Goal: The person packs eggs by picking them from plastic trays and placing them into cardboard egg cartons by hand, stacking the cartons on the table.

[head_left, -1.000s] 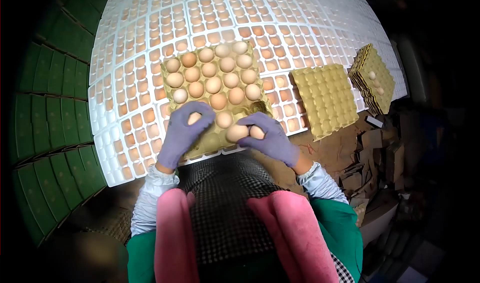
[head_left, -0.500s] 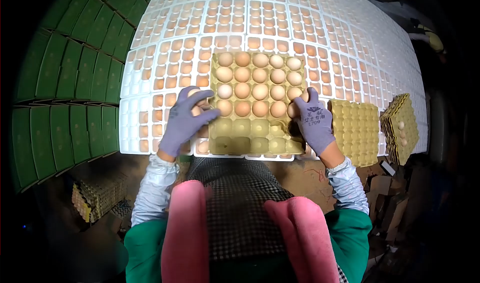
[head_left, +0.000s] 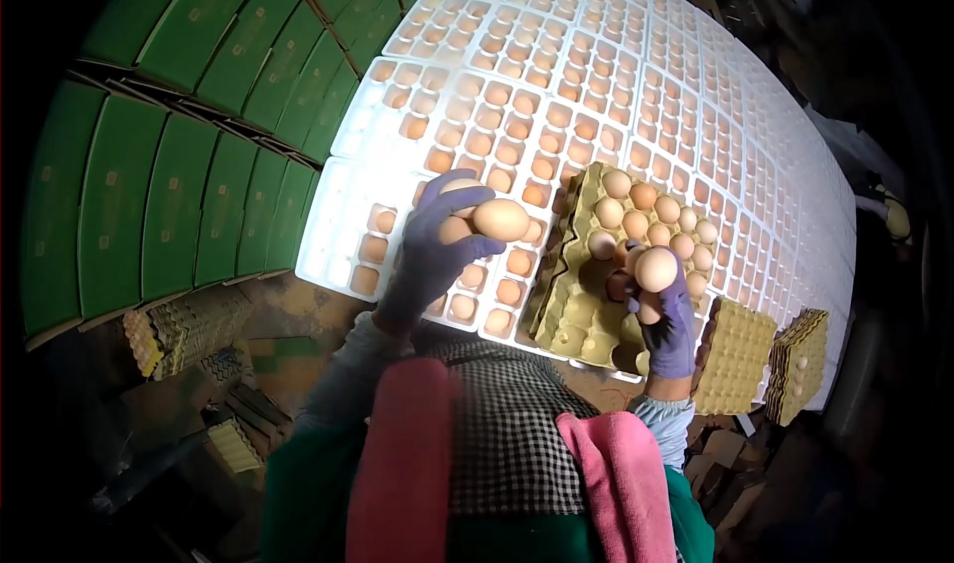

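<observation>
My left hand (head_left: 442, 250), in a purple glove, is closed round several eggs (head_left: 501, 220) above the white plastic trays (head_left: 333, 227), left of the pulp tray. My right hand (head_left: 668, 324), gloved too, grips eggs (head_left: 655, 269) over the right part of the pulp egg tray (head_left: 586, 310). That tray lies on the white trays, with brown and pale eggs in its far rows and bare cups at the near left. Most of the white trays' pockets hold eggs; a few at the left do not.
Green cartons (head_left: 189, 195) are stacked at the left. An empty pulp tray (head_left: 735, 354) and a pulp tray stack (head_left: 798, 364) holding a few eggs lie at the right. More pulp trays (head_left: 199, 329) stand on the floor at lower left. Cardboard (head_left: 720, 459) lies at lower right.
The view has swung left. Both hands have lifted eggs; my left hand has moved away from the pulp tray's side, and my right hand has come in over the tray. Fewer eggs sit in its near rows.
</observation>
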Motion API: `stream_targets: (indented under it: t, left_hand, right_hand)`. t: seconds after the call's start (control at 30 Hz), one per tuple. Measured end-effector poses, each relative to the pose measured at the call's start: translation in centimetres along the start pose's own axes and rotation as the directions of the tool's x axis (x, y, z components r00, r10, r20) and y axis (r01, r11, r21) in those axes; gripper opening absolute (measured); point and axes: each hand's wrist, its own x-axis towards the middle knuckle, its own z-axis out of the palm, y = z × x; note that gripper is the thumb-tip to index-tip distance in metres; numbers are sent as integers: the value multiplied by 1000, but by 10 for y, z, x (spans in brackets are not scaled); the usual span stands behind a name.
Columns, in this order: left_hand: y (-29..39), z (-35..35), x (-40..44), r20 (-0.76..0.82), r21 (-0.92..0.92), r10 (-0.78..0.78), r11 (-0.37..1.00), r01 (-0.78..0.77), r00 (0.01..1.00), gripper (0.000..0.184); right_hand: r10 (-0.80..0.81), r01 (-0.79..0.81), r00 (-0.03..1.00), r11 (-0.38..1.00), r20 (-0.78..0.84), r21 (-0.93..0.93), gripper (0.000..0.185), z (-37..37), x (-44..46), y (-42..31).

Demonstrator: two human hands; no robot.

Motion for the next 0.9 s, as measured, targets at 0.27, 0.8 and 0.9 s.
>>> stream_targets:
  t: [0.27,0.8,0.9]
  left_hand:
    - [-22,-84,19,-62,61,-65,996,69,996,59]
    - [-158,-131,-12,20,-619,-730,527,582,683,34]
    - [-168,-140,-15,-51,-577,-732,576,578,679,29]
  right_hand:
    - [222,-225,966,974,136,5,56,114,82,40]
    - [101,288,946,170,307,-943,43,231,187,192]
    - [103,297,943,163,316,-941,42,245,196,182]
